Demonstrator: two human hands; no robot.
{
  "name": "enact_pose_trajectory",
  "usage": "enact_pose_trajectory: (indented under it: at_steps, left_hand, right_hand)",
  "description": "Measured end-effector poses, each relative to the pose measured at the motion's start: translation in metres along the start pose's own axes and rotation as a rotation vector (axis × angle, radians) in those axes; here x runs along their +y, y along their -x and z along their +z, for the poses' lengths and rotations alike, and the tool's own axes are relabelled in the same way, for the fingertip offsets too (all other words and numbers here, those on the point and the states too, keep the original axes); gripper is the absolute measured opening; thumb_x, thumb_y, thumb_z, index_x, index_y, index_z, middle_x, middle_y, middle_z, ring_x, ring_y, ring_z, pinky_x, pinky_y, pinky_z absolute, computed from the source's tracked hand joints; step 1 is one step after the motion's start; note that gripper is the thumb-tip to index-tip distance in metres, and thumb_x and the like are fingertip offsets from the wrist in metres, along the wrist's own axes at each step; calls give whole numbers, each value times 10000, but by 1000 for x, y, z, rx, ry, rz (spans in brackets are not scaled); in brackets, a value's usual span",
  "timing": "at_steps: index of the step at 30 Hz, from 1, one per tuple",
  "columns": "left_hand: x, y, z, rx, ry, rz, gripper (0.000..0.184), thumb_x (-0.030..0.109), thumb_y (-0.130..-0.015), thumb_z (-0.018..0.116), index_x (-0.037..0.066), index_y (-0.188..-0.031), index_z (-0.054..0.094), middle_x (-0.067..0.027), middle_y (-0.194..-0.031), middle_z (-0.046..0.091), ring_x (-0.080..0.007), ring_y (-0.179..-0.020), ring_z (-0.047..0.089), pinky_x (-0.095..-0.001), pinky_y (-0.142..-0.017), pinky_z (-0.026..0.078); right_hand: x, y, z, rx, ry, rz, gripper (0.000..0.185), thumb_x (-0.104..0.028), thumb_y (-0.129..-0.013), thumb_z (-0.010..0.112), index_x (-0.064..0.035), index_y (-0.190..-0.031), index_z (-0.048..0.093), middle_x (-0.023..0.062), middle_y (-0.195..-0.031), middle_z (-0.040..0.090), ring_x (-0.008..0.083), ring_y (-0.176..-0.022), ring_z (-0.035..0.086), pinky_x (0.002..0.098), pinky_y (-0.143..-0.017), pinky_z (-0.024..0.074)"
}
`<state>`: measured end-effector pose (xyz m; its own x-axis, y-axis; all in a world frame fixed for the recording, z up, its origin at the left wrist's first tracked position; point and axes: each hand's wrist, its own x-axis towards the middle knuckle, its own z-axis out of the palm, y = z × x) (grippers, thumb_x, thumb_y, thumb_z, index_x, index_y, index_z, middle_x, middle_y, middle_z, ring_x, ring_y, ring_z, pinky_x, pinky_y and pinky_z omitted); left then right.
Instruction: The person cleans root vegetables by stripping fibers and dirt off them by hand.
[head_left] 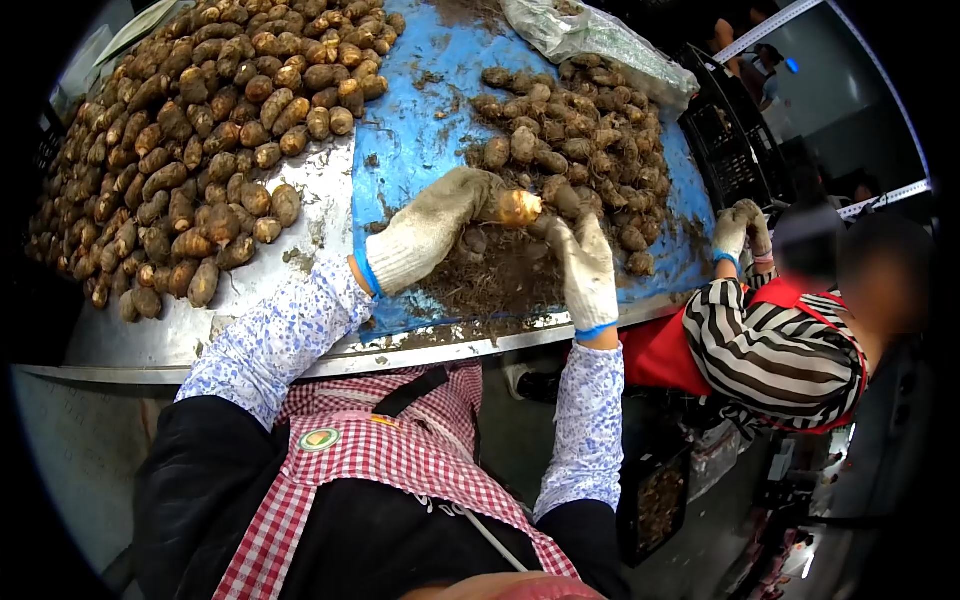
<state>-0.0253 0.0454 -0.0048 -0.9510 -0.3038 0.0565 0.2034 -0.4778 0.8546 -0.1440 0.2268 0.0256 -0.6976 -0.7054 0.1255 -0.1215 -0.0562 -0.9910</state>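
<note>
My left hand [435,222], in a dirty white glove, is closed round a brown taro root [519,208] whose pale cut end faces right. Just right of it, my right hand [588,268], gloved too, has its fingers bent together at the near edge of a pile of hairy roots [600,140]; what they grip, if anything, is hidden. Under both hands lies a heap of loose root fibres and soil [500,275] on the blue sheet [400,130].
A large pile of cleaner roots [215,120] covers the table's left side. A clear plastic bag [600,38] and black crates [735,140] stand beyond. At the right, a co-worker in a striped top [775,345] rests gloved hands by the table edge [440,352].
</note>
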Motion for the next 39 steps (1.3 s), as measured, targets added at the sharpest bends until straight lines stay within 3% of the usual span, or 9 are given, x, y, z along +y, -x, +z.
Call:
enact_pose_trajectory:
  at_steps: [8,9,12,20,25,29,33,36,39]
  left_hand:
    - [34,4,32,119,-645,-120,466,34,-926,556,-6,-1373,432,-196,-1295,539,-257,-1100,605,-382,-958,522]
    - [17,5,26,101,-1020,355,466,82,-927,598,-13,-1361,458,-195,-1284,548,-270,-1079,614,-368,-934,538]
    - [24,9,29,-32,-1043,56,412,122,-926,618,-4,-1306,521,-197,-1256,578,-283,-1106,599,-364,-958,522]
    - [18,4,27,237,-969,153,223,97,-937,588,5,-1136,630,-155,-1063,672,-196,-894,653,-300,-789,554]
    - [-9,-24,-31,-260,-1548,560,232,67,-876,604,9,-1095,654,-157,-1057,651,-241,-963,651,-325,-860,535]
    - [15,-13,-34,-306,-1132,499,290,213,-936,614,26,-1157,626,-108,-1086,659,-217,-963,652,-331,-816,559]
    - [7,-15,-15,-78,-79,-452,308,272,-966,589,34,-1157,629,-76,-1055,678,-164,-938,657,-274,-761,544]
    - [14,-2,-4,-189,-770,151,309,301,-975,563,38,-1107,655,-88,-1020,690,-171,-903,658,-260,-737,530]
    - [25,-2,17,43,-936,-14,230,243,-940,615,64,-1068,682,-107,-966,696,-177,-863,653,-286,-741,514]
  right_hand:
    - [-8,4,9,37,-261,414,308,-301,-997,557,-23,-1119,609,68,-867,664,109,-669,629,244,-549,506]
    - [1,4,20,167,-292,307,341,-379,-991,552,-50,-1043,624,55,-723,636,97,-509,572,224,-432,439]
    - [2,7,26,53,-413,387,341,-393,-986,560,-59,-1010,623,54,-694,625,101,-487,566,230,-416,440]
    - [-29,25,60,160,391,8,246,-186,-957,614,4,-1108,574,72,-902,678,112,-680,638,231,-585,534]
    - [-9,27,68,65,583,-146,259,-105,-866,664,4,-1095,612,163,-944,698,210,-842,697,302,-736,562]
    - [-10,33,54,34,40,-17,341,-80,-924,593,26,-1239,518,106,-1036,611,114,-749,610,234,-669,550]
    - [-11,30,42,90,179,-16,313,-50,-958,539,21,-1259,490,96,-1035,591,102,-774,582,230,-654,553]
    - [2,27,36,11,-261,102,321,17,-936,527,12,-1256,505,97,-1041,604,121,-812,603,225,-698,545]
    - [-11,33,53,-52,403,-184,380,9,-845,634,-2,-1214,546,145,-1019,631,236,-877,643,320,-746,543]
